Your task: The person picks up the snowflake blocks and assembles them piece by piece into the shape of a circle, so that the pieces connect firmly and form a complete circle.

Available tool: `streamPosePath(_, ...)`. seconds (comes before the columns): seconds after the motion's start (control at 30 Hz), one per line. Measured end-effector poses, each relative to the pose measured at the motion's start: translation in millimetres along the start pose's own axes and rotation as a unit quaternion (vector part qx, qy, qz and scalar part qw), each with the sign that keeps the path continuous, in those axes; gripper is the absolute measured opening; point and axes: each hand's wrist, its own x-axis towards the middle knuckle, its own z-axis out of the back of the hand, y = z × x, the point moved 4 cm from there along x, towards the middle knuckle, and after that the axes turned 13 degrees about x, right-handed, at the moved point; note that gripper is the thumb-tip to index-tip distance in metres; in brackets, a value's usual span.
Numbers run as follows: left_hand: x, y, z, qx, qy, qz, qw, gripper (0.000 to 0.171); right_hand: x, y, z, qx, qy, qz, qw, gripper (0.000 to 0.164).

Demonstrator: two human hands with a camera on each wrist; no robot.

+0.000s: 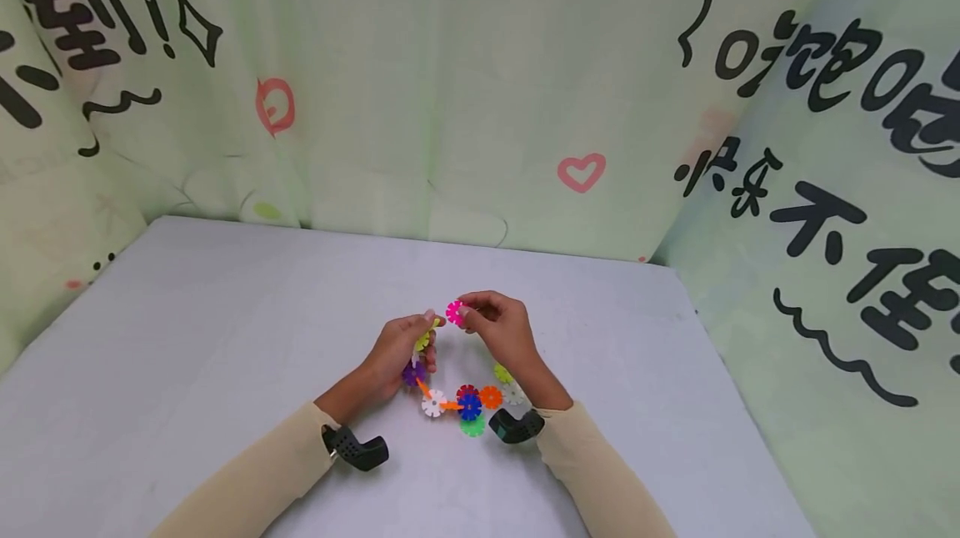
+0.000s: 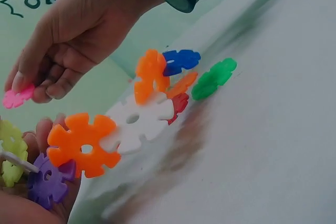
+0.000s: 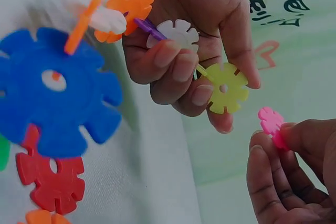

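Observation:
My right hand [image 1: 506,334] pinches a pink notched snowflake disc [image 3: 271,121] between thumb and fingers. Beside it, my left hand [image 1: 393,350] holds one end of a chain of linked discs, its fingers curled around that end. A yellow disc [image 3: 231,90] tips the chain by the left thumb, a small gap from the pink one. After it come a white disc [image 3: 181,34], a purple disc [image 2: 50,182], an orange disc [image 2: 97,158] and another white disc [image 2: 142,132]. Farther along sits a blue disc [image 1: 470,409], with red [image 3: 50,184] and green [image 2: 212,80] discs close by it.
Near the right wrist, the chain's far part shows an orange disc [image 1: 491,397], a pale disc [image 1: 513,393] and a yellow-green disc [image 1: 502,373]. A white table [image 1: 225,313] lies below, with a printed curtain [image 1: 360,104] behind. Each wrist wears a black band [image 1: 360,450].

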Motion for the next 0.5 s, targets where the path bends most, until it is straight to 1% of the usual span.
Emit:
streamPosePath(0.17, -1.5, -1.8, -3.7, 0.008, 0.016, -0.002, 0.9998, 0.046, -0.8, 0.8, -2.1, 0.007, 0.004, -0.020, 1.000, 0.016)
streamPosePath(0.27, -1.8, -3.8, -4.9, 0.011, 0.014, -0.005, 0.9998, 0.045, -1.0, -0.8, -2.5, 0.012, 0.012, -0.033, 0.999, 0.016)
streamPosePath(0.4, -1.3, -6.5, -4.9, 0.022, 0.004, -0.010, 0.9997, 0.045, -0.4, -0.9, -4.0, 0.010, 0.046, -0.044, 0.998, 0.021)
streamPosePath(0.5, -1.5, -8.1, -2.8, 0.028, 0.003, -0.009, 0.9996, 0.043, 1.0, -1.7, -7.0, 0.007, 0.072, -0.053, 0.996, 0.025)
